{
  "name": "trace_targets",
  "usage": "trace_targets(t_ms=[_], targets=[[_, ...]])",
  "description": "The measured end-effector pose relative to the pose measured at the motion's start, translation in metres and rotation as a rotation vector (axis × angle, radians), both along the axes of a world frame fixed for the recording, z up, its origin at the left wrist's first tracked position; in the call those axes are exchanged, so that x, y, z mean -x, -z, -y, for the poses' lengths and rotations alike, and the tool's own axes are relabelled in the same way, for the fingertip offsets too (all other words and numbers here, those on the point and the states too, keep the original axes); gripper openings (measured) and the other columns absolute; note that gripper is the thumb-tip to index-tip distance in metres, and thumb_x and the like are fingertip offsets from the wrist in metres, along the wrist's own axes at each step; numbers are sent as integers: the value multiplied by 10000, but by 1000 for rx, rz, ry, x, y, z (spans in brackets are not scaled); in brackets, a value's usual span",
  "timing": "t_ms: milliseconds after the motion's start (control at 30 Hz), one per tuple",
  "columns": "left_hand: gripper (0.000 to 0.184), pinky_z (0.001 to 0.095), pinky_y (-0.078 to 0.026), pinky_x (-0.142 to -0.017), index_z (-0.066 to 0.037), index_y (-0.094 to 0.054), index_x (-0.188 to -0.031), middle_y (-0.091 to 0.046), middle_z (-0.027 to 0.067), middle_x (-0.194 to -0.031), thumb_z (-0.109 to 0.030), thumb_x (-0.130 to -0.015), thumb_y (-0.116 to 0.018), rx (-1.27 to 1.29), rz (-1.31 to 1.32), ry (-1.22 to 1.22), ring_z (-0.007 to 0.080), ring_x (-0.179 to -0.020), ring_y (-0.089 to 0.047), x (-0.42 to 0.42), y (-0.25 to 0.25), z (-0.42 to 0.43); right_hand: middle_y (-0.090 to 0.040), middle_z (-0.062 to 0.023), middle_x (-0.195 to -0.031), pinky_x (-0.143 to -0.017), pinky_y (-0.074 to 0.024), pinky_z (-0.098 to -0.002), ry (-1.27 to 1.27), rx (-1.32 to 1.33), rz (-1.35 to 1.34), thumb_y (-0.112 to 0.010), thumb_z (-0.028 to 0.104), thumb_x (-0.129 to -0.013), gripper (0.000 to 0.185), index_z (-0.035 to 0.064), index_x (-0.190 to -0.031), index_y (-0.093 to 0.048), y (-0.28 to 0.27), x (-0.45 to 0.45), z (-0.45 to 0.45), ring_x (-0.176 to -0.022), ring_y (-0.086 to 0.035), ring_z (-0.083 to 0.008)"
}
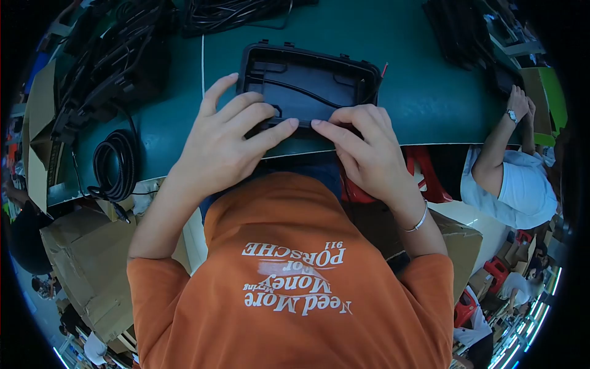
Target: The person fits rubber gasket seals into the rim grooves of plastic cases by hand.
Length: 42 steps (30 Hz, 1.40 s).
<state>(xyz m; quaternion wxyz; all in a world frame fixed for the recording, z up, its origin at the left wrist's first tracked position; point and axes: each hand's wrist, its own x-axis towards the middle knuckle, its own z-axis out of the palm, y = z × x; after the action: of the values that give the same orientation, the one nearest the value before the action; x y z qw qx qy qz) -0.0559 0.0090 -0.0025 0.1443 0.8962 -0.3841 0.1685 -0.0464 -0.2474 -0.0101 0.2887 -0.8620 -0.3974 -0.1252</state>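
A shallow black plastic box (310, 92), its inner side facing up, lies at the near edge of the green table. A black cable (295, 88) runs across its inside, and a thin red wire end (385, 69) sticks out past its far right corner. My left hand (230, 132) is on the box's near left part, thumb tip on the near rim and the other fingers raised and bent above it. My right hand (369, 138) pinches the same rim just right of centre. Both thumb tips press there, a small gap apart; the undersides of my fingers are hidden.
Coiled black cable (114, 166) hangs by the table's left edge. More black cases with cables (123, 74) are heaped at left, with cable bundles (230, 15) at the far side. A co-worker's hand (518, 101) rests by dark parts at right. Cardboard boxes (92, 264) stand below.
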Motion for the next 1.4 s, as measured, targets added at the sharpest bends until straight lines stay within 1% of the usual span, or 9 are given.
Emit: trace_targets(t_ms=[167,200,333,400,667,867,1033,1167,1400], targets=[[384,508,-362,-1062,-192,-705,-1152,-601,50,-1023,-84,-791,-633,-192,63,-137,226,-964,-603,7,-8,5,-614,-35,-1021,-927,-399,-420,66,52,77,-694,44,-777,338,129,-1104,-696,7,3,9,-970,-569,-235],[384,508,-362,-1062,-192,-705,-1152,-601,50,-1023,-84,-791,-633,-193,59,-133,226,-964,-603,6,-5,10,-610,-25,-1022,-970,-382,-437,69,56,102,-697,100,-795,307,131,-1101,-690,9,3,9,-1008,-564,-227],[366,494,-380,-1030,-168,-699,-1167,-606,68,-1063,-122,-816,-604,-70,137,-64,238,-975,-590,-1,4,18,-611,-13,-1028,-1013,-364,-450,89,67,112,-702,103,-785,324,150,-1106,-691,11,4,15,-1046,-559,-218],[367,483,-397,-1010,-149,-689,-1169,-604,72,-1090,-119,-815,-600,-71,23,-45,249,-1002,-589,2,4,14,-611,-1,-1054,-1045,-342,-471,117,95,124,-709,106,-773,340,165,-1108,-691,9,7,24,-1078,-554,-212],[412,406,-485,-901,-22,-655,-1171,-601,134,-1164,-118,-776,-587,83,-39,115,285,-1001,-604,-2,16,37,-605,-2,-1112,-1063,-318,-488,151,59,126,-717,119,-763,362,174,-1120,-687,14,7,36,-1139,-524,-234],[409,393,-484,-862,-13,-659,-1157,-605,134,-1148,-116,-766,-592,135,-75,138,285,-994,-606,-5,18,36,-616,-18,-1163,-1028,-364,-445,166,64,38,-743,79,-776,342,169,-1104,-708,5,6,34,-1168,-508,-276],[434,383,-477,-825,-70,-664,-1194,-601,119,-1095,-82,-763,-612,114,-52,127,270,-957,-602,-4,17,40,-609,3,-1137,-1047,-347,-478,147,36,122,-738,154,-791,281,179,-1068,-700,13,6,37,-1141,-525,-241],[456,376,-464,-794,-157,-668,-1226,-593,99,-1042,-47,-785,-634,91,-58,98,259,-930,-594,-3,15,45,-613,3,-1114,-1031,-373,-474,163,-1,132,-737,122,-764,287,185,-1044,-710,24,9,40,-1105,-548,-233],[435,372,-455,-766,-194,-676,-1222,-596,83,-1045,-69,-808,-631,19,-64,75,247,-932,-593,-1,8,53,-606,-3,-1065,-1005,-403,-465,131,-46,202,-714,101,-736,337,199,-1057,-709,32,8,45,-1047,-568,-218]])
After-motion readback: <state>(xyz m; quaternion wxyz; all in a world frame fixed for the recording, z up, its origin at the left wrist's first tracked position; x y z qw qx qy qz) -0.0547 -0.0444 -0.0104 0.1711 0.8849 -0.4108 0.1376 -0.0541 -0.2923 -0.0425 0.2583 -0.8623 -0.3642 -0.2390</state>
